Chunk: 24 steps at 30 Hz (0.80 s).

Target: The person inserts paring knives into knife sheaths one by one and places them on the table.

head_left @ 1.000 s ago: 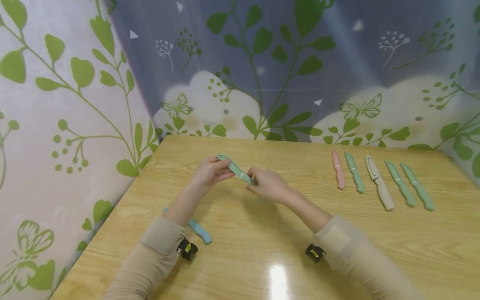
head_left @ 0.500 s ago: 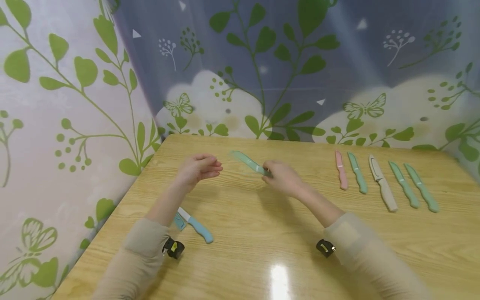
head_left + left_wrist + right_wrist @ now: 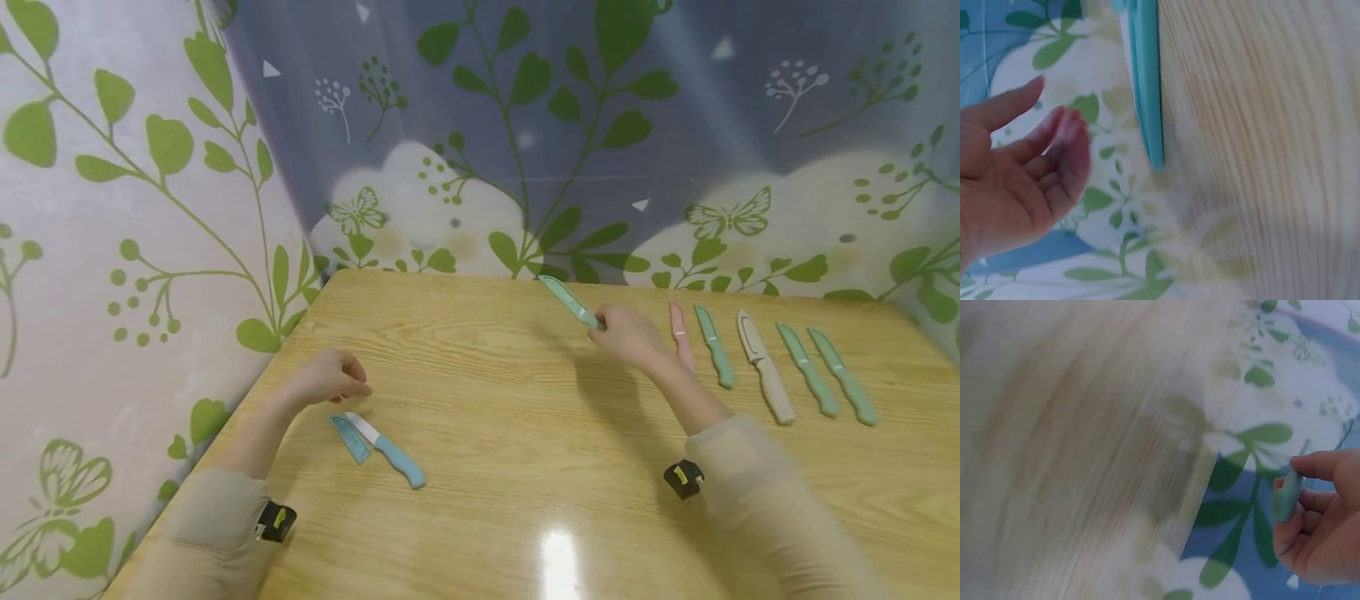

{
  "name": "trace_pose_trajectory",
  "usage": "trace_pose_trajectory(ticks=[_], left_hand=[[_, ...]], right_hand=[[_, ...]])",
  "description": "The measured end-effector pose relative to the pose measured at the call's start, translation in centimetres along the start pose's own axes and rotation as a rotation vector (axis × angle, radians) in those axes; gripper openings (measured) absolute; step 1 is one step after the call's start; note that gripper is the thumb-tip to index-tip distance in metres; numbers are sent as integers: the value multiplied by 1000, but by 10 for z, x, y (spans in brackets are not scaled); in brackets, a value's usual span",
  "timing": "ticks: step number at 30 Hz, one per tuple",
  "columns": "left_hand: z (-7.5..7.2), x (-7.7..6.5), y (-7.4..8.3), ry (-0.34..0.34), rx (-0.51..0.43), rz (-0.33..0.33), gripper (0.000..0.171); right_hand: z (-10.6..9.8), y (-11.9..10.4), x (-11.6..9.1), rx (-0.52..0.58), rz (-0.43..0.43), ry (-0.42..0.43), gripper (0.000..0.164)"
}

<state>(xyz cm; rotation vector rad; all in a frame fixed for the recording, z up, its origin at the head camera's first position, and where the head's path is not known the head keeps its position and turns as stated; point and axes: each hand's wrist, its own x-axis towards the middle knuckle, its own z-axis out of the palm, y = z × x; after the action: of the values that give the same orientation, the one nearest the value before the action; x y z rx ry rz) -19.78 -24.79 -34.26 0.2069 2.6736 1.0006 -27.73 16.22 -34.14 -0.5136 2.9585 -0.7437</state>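
My right hand (image 3: 630, 337) grips the handle of a green knife (image 3: 567, 300) in its cover, raised above the table, tip pointing to the far left. In the right wrist view, thumb and fingers pinch the green handle end (image 3: 1286, 499). My left hand (image 3: 327, 379) holds nothing; its fingers are loosely bent in the left wrist view. Just in front of it on the table lies a blue-handled knife (image 3: 400, 461) with its white blade bare. The matching blue blade cover (image 3: 351, 439) lies alongside that blade.
On the right lies a row of knives: a pink knife (image 3: 678, 321), a green knife (image 3: 715, 346), a larger beige knife (image 3: 770, 379) and two more green ones. A printed cloth (image 3: 465, 208) hangs behind the wooden table (image 3: 480, 500) and along its left.
The left hand let go of the green knife's blade end and moved left and nearer. The right hand carried the knife right and away, toward the row. The blue knife came into full view.
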Motion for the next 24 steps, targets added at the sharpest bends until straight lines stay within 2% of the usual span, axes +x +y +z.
trace_pose_trajectory(ticks=[3, 6, 10, 16, 24], left_hand=[[-5, -10, -8, -73, 191, 19, 29], [-6, -15, -16, -160, 282, 17, 35], [-3, -17, -23, -227, 253, 7, 34], [3, -17, -30, -230, 223, -15, 22], [5, -16, -36, -243, 197, -33, 21]], right_hand=[[-6, 12, 1, 7, 28, -16, 19], [-9, 22, 3, 20, 53, -50, 19], [-12, 34, 5, -14, 104, -96, 27], [-13, 44, 9, -102, 126, -90, 29], [-12, 54, 14, -139, 142, -120, 25]])
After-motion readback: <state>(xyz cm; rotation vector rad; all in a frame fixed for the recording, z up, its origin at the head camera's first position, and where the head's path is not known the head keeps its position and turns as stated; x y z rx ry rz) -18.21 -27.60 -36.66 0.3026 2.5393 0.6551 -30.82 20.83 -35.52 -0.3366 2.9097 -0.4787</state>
